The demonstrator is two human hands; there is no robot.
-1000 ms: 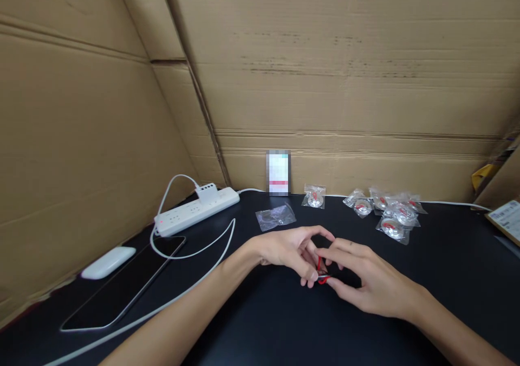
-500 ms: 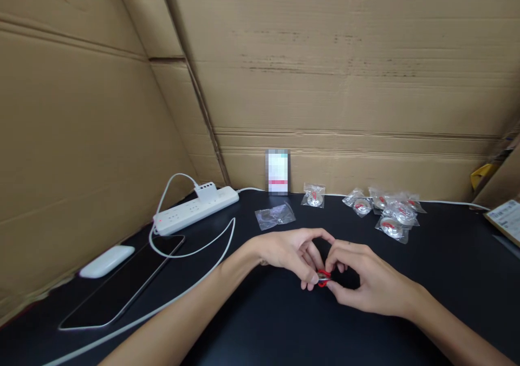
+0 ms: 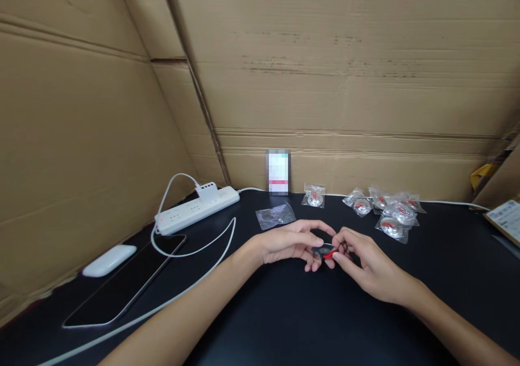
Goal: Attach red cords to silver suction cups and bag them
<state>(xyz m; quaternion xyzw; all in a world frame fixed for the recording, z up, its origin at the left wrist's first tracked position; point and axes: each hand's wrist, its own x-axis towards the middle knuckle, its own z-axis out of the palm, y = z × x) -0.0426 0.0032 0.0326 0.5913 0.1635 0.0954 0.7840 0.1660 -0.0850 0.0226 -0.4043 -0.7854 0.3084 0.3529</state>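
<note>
My left hand [image 3: 290, 241] grips a small shiny round disc [image 3: 320, 249] by its edge, with the thumb on top and the fingers curled behind. A red cord [image 3: 329, 255] lies at the disc's near right side. My right hand [image 3: 363, 260] is closed at that side, its thumb and fingertips pinching the red cord. Both hands are raised over the black table [image 3: 309, 322]. Beyond them lies a crumpled clear plastic bag [image 3: 276, 216], with no disc visible in it.
Bagged discs with red cords, one alone [image 3: 314, 197] and several in a cluster [image 3: 392, 227], lie at the back. A phone-like screen [image 3: 278, 172] leans on the cardboard wall [image 3: 345, 106]. On the left are a power strip [image 3: 182, 217], white cable [image 3: 162, 311], dark tablet [image 3: 125, 285] and white case [image 3: 109, 260].
Both hands have risen slightly away from me with the disc. The disc has turned so more of its face shows, and the red cord now sits at its near right edge.
</note>
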